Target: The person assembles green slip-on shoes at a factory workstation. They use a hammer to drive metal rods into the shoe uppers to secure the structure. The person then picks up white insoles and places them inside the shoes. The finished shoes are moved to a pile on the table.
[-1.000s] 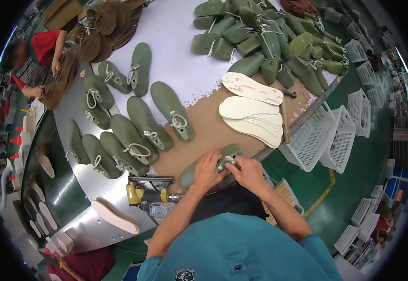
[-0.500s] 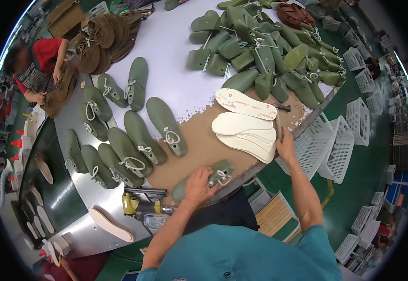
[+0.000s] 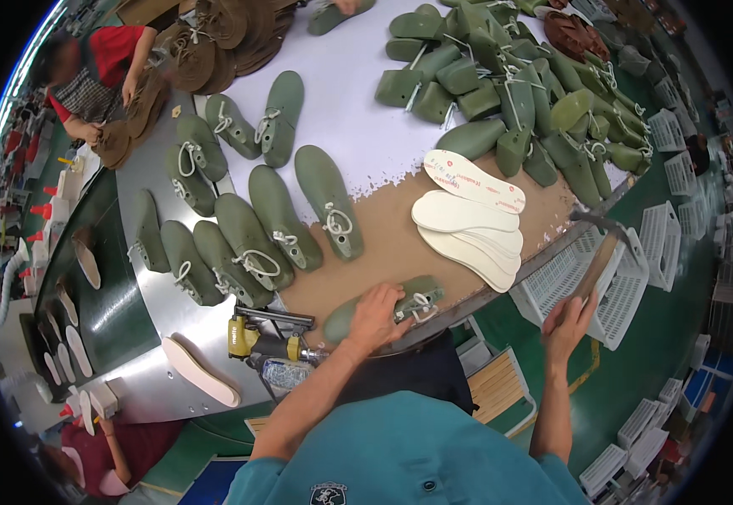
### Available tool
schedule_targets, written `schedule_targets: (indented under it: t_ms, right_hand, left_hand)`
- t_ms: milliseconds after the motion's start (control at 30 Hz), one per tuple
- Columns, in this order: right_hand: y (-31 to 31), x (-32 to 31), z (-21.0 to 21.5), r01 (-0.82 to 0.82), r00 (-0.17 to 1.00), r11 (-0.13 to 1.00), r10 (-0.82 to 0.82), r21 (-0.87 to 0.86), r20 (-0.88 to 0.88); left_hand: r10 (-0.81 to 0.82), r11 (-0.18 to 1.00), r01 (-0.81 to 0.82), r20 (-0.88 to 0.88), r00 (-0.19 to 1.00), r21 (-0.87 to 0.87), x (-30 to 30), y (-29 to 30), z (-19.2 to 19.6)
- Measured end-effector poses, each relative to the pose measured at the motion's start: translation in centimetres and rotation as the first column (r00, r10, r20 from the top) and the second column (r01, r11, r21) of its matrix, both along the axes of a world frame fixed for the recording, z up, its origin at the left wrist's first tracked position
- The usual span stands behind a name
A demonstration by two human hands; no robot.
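Observation:
A green shoe last (image 3: 343, 323) with a white cord loop lies on its side near the table's front edge. My left hand (image 3: 375, 316) is closed over its middle and presses it to the brown board. My right hand (image 3: 567, 326) grips the wooden handle of a hammer (image 3: 595, 266), raised out past the table's right edge with its metal head at the far end. Between the hands, farther in, lies a fanned stack of cream insoles (image 3: 459, 210). An insole with red print (image 3: 472, 180) tops it at the far side.
Corded green lasts (image 3: 324, 194) stand in rows at left, and a large pile of lasts (image 3: 518, 101) fills the far right. A yellow and black air tool (image 3: 253, 340) sits left of my left hand. White baskets (image 3: 543, 278) stand beyond the right edge. Other people work at left.
My right hand has picked the hammer up from beside the insoles and carried it right, off the table. My left hand stays on the last. The whole view has shifted somewhat.

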State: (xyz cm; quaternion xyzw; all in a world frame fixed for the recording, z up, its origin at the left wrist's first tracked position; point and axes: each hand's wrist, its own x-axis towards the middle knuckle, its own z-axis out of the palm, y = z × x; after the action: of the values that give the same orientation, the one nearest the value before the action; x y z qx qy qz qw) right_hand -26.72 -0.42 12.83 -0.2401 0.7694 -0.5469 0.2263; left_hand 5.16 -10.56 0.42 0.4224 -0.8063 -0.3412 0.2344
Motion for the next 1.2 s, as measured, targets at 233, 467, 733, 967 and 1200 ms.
schedule_targets:
  t_ms: [233,467,733,967,1200]
  right_hand:
    - [6.1,7.7,-0.6,-0.663,0.686,0.647,0.727,0.377,-0.041]
    - [6.5,7.6,2.7,-0.54,0.828,0.774,0.559,0.331,0.045]
    - [5.8,10.0,-0.6,-0.54,0.79,0.764,0.605,0.353,-0.102]
    - [3.5,3.0,-4.4,-0.124,0.978,0.948,0.067,0.292,0.198]
    - [2.7,-3.8,-10.0,0.08,0.889,0.914,0.116,0.399,-0.444]
  left_hand:
    - [-0.042,0.997,0.04,0.036,0.998,0.063,-0.2,0.2,-0.1]
    - [-0.054,0.997,0.052,0.031,0.998,0.065,-0.3,-0.5,0.2]
    - [-0.19,0.978,0.168,0.203,0.96,0.121,0.0,-1.1,1.1]
    - [-0.245,0.906,0.174,0.142,0.959,0.385,0.4,-2.0,1.2]
    - [0.488,0.236,0.191,-0.286,0.825,0.953,1.7,-6.9,4.4]
